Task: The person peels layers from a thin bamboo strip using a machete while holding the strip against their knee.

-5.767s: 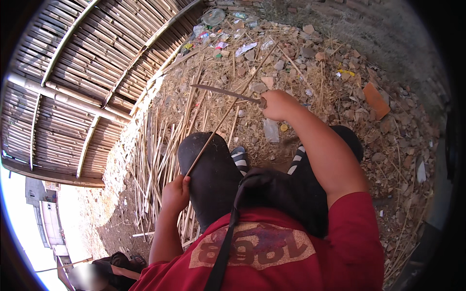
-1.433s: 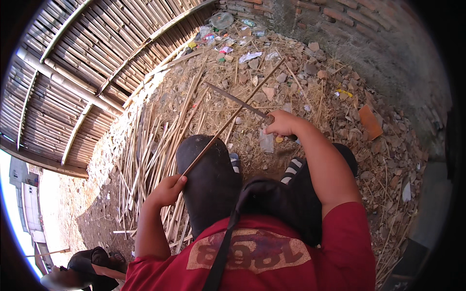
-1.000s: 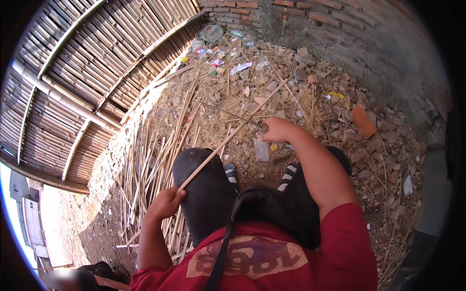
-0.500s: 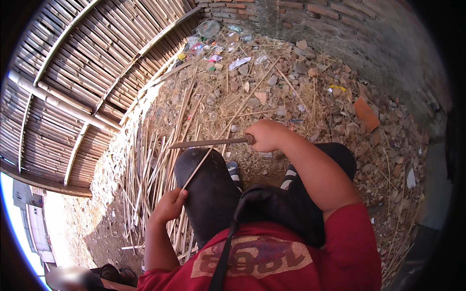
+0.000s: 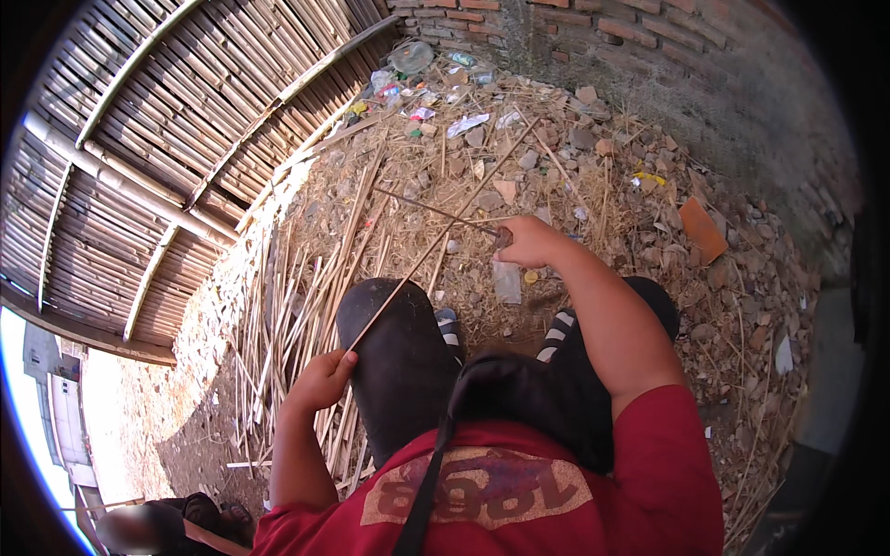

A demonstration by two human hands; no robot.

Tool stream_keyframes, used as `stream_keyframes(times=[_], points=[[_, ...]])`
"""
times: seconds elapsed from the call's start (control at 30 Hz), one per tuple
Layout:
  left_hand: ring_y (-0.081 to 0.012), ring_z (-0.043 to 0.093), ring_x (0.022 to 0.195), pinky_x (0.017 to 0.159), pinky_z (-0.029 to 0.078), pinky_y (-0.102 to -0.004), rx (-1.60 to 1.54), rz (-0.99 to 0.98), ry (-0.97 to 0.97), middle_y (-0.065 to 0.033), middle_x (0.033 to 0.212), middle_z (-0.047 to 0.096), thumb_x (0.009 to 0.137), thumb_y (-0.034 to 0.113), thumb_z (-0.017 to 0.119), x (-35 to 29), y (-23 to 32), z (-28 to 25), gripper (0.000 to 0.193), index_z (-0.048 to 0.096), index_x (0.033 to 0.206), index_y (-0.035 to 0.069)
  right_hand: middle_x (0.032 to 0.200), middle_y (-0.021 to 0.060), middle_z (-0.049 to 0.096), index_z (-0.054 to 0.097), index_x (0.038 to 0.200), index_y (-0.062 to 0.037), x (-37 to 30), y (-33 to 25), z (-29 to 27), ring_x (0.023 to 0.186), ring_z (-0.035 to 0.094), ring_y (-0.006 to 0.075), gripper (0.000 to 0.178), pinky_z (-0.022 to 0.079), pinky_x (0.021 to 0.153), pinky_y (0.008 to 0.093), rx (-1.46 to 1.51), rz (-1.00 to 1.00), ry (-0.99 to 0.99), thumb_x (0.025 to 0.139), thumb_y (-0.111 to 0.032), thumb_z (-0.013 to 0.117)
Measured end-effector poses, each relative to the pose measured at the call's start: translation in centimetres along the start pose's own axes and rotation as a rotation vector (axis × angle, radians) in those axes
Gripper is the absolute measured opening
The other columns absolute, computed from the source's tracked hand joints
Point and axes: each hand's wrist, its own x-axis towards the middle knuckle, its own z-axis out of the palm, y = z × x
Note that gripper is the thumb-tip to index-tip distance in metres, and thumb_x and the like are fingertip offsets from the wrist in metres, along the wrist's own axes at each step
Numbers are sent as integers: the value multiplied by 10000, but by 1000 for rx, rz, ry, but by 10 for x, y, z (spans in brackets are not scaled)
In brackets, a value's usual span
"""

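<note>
My left hand pinches the near end of a long thin bamboo strip, beside my left knee. The strip slants away to the right over the knee toward the rubble. My right hand is closed round the handle of a long-bladed knife, out beyond my knees. Its blade points left and away and looks thin, turned nearly edge-on. Blade and strip cross in the picture a little left of the handle; whether they touch, I cannot tell.
Several loose bamboo strips lie in a pile left of my legs. Rubble and dry straw cover the ground, with litter at the back. A bamboo slat panel stands left, a brick wall behind. Another person is at the lower left.
My right hand has moved slightly away and right. The knife has turned, its tip swinging away from me and its blade now showing edge-on. My left hand stays nearly in place on the strip.
</note>
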Motion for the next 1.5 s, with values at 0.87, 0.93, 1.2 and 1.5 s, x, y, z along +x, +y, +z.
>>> stream_keyframes(times=[0.87,0.93,1.2,1.5], points=[[-198,619,667,631,481,-372,-14,-101,160,-116,699,635,922,378,724,-26,8,22,418,607,880,-21,754,7,598,658,943,-59,-22,-15,-33,619,582,86,188,471,544,282,1138,-91,147,899,-213,755],[-194,622,682,637,475,-371,17,-71,217,-124,700,635,951,363,690,-29,10,27,401,598,881,-22,760,25,624,653,944,-34,-26,-18,-39,657,618,118,253,487,568,312,910,-62,198,877,-245,776],[-152,454,615,571,391,-376,-125,19,200,-92,624,492,1059,363,528,-27,-9,35,464,526,788,-13,851,153,682,660,956,-61,-35,-47,-20,834,682,359,344,518,737,469,-87,-211,80,805,-342,791],[-341,506,575,572,401,-454,27,56,308,-210,625,521,1065,345,486,-24,-13,43,466,538,789,-26,871,176,684,673,967,-45,-18,-35,-11,852,675,371,269,521,754,476,-144,-129,123,777,-224,739]])
